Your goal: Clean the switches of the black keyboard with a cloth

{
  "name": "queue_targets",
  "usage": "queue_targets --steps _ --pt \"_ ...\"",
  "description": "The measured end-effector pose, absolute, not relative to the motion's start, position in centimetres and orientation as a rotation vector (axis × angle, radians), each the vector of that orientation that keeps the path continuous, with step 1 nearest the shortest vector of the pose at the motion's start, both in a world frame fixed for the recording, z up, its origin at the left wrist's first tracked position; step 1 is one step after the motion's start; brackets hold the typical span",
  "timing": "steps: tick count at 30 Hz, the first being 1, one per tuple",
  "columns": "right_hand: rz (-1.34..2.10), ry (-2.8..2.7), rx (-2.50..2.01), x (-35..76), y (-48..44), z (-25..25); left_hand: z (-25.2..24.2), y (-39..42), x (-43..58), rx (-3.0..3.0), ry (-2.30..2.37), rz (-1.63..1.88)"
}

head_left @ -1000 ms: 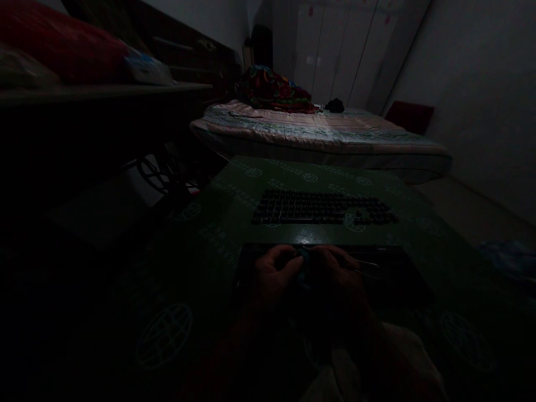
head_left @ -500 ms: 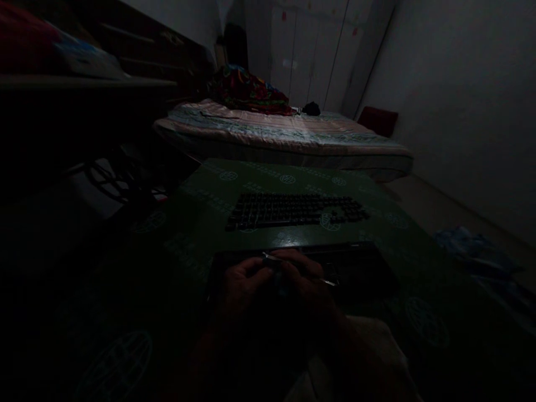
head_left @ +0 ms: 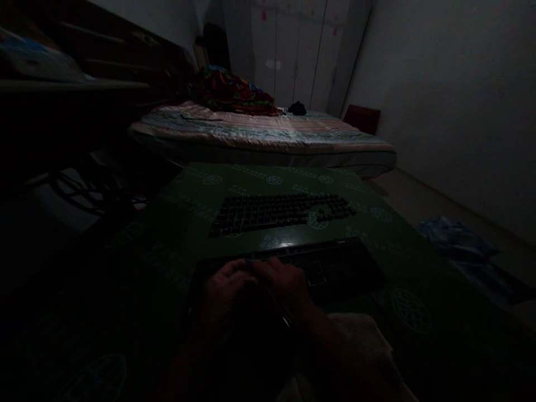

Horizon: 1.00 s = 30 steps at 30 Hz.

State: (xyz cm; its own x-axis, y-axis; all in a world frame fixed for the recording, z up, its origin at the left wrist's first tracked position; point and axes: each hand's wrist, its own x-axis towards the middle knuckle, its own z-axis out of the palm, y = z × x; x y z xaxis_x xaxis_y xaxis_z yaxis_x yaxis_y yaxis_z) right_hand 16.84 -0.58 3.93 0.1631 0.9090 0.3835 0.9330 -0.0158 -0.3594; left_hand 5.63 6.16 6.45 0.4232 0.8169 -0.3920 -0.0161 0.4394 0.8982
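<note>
In the dim head view a black keyboard base (head_left: 347, 268) lies near me on a green board, with keys off over much of it. My left hand (head_left: 228, 287) is over its left part, fingers drawn together at the far edge; what they pinch, if anything, is too dark to make out. My right hand (head_left: 285, 282) touches it from the right, fingers closed round a thin shiny metal tool (head_left: 287, 321) whose end sticks out below the palm. Its exact kind is unclear. Beyond the base, loose black keycaps (head_left: 268, 211) are laid out in keyboard rows.
The green board (head_left: 167, 223) bears white globe prints. A pale cloth (head_left: 355, 335) lies near my right forearm. Behind the board stands a bed (head_left: 268, 134) with a red patterned blanket (head_left: 234, 92). Bluish fabric (head_left: 456, 237) lies on the floor to the right.
The view has shifted a little to the right. My right hand has turned, so the metal tool now points down towards me instead of out to the right. Both hands stay close together.
</note>
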Motion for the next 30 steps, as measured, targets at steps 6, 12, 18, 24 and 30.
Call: queue_targets --steps 6,12,18,24,30 --pt "-0.247 -1.739 -1.928 17.2 -0.2 4.0 6.3 6.0 5.5 1.061 0.927 0.642" --pt "-0.062 -1.550 -1.750 18.0 -0.4 3.7 6.8 5.2 5.6 1.088 0.865 0.631" --pt "0.279 -1.224 -1.672 21.0 -1.7 4.8 6.1 4.3 5.8 1.201 0.761 0.534" --pt "0.218 -1.163 -1.840 26.4 -4.2 5.3 4.2 5.3 5.5 1.651 0.881 0.701" --pt "0.194 -1.416 -1.902 26.5 -3.8 4.0 2.8 6.1 5.2 2.270 0.907 0.931"
